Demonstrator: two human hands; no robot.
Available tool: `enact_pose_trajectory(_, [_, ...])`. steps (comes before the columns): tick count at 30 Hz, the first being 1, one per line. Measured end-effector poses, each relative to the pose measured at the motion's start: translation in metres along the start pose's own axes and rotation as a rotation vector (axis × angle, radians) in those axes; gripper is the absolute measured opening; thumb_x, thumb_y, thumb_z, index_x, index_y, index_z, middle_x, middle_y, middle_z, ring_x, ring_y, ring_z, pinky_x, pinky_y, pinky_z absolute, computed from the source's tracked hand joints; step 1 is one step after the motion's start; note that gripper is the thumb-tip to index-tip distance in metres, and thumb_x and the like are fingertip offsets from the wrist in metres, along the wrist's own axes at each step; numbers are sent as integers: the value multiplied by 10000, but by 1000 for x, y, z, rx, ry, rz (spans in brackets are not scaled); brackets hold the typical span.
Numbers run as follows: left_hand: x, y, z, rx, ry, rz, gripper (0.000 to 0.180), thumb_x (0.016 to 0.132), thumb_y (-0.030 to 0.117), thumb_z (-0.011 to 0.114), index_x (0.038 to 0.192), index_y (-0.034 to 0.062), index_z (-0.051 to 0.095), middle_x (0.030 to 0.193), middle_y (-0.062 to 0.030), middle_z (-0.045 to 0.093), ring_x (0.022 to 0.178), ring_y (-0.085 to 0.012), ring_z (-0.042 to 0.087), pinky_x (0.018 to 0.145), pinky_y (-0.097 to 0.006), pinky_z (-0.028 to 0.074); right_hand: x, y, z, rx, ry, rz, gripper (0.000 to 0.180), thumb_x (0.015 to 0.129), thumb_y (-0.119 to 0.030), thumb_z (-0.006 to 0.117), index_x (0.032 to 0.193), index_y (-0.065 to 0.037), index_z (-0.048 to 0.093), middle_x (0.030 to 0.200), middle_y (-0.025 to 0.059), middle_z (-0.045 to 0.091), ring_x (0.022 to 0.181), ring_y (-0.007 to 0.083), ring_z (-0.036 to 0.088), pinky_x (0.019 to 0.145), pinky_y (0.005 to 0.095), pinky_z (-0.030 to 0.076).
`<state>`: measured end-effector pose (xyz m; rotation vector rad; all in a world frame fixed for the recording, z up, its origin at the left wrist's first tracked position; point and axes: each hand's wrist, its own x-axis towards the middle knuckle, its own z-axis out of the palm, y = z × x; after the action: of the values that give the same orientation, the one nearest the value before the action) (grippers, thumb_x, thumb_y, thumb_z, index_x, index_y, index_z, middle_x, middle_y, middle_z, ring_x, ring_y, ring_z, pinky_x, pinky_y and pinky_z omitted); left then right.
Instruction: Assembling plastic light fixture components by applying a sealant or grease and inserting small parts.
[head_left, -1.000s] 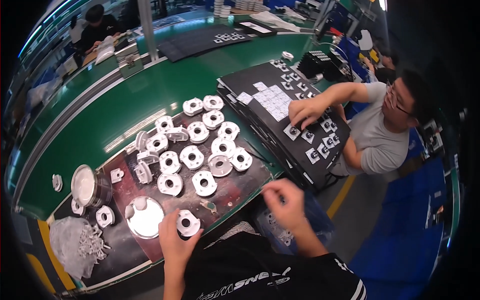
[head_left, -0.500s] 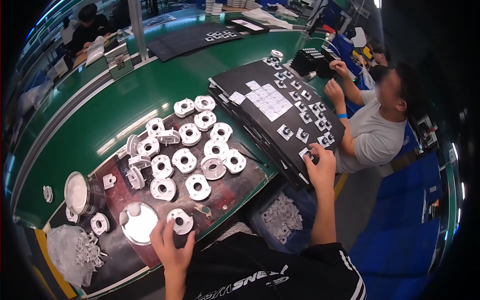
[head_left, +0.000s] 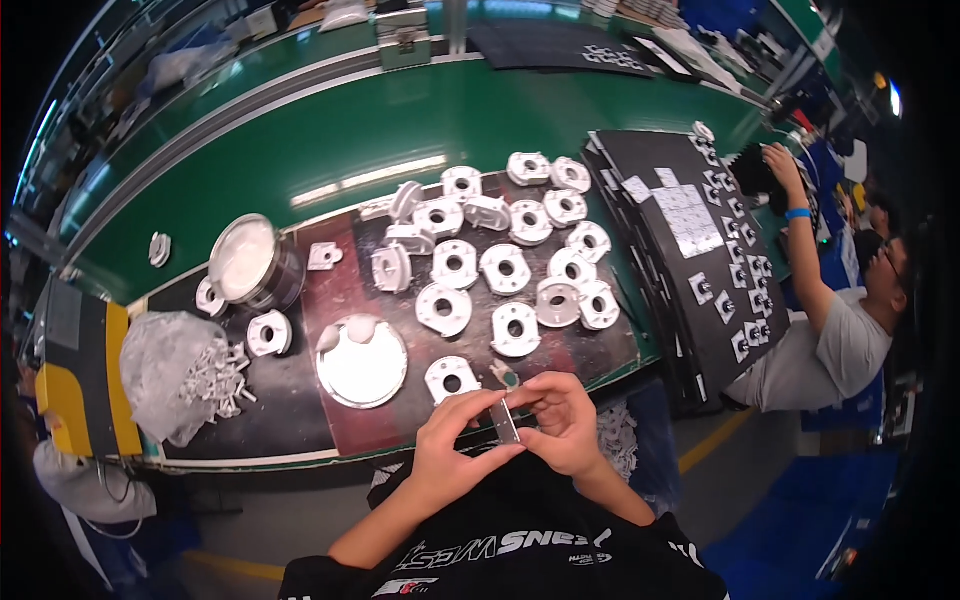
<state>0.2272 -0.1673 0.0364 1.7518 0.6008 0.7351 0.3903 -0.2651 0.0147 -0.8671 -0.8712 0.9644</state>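
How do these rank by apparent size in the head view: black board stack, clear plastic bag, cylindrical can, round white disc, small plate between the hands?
1. Black board stack
2. Clear plastic bag
3. Cylindrical can and round white disc: too alike to rank
4. Small plate

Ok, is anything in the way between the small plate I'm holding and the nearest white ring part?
Only your left hand: its fingers lie between the small plate and the nearest white ring part. Nothing else visible stands between them.
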Motion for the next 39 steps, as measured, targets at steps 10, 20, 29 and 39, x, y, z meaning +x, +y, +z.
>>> enact_pose_trajectory(10, [-10, -11, -33, 521, 100, 191, 561, 714, 83, 868, 1244, 44, 688, 1096, -103, 644, 975, -304, 607, 861, -397, 515, 23, -4, 9, -491, -42, 167, 441, 865, -25, 756, 1278, -31, 602, 963, 12, 706, 839, 76, 618, 752, 249, 445])
enact_pose_trajectory(20, [12, -33, -41, 502, 134, 102, 543, 709, 87, 872, 1220, 37, 694, 1083, -109, 640, 953, -313, 595, 839, -404, 513, 65, 26, 0, -240, 18, 523, 405, 916, 2, 732, 1238, -43, 492, 851, 18, 685, 726, 20, 587, 637, 174, 438])
enact_pose_trajectory(29, [13, -38, -43, 473, 123, 63, 508, 682, 111, 899, 1153, 48, 721, 1058, -97, 681, 977, -295, 610, 851, -387, 514, 64, 36, -2, -277, 45, 536, 378, 906, -12, 755, 1157, -45, 474, 804, 5, 665, 684, 15, 564, 588, 183, 418])
enact_pose_trajectory(39, [10, -37, -49, 495, 129, 44, 464, 684, 126, 903, 1113, 42, 749, 1035, -85, 681, 974, -280, 608, 862, -380, 500, 60, 44, 0, -343, 44, 478, 323, 898, 2, 765, 1096, -46, 515, 821, -12, 651, 698, -3, 556, 605, 162, 417])
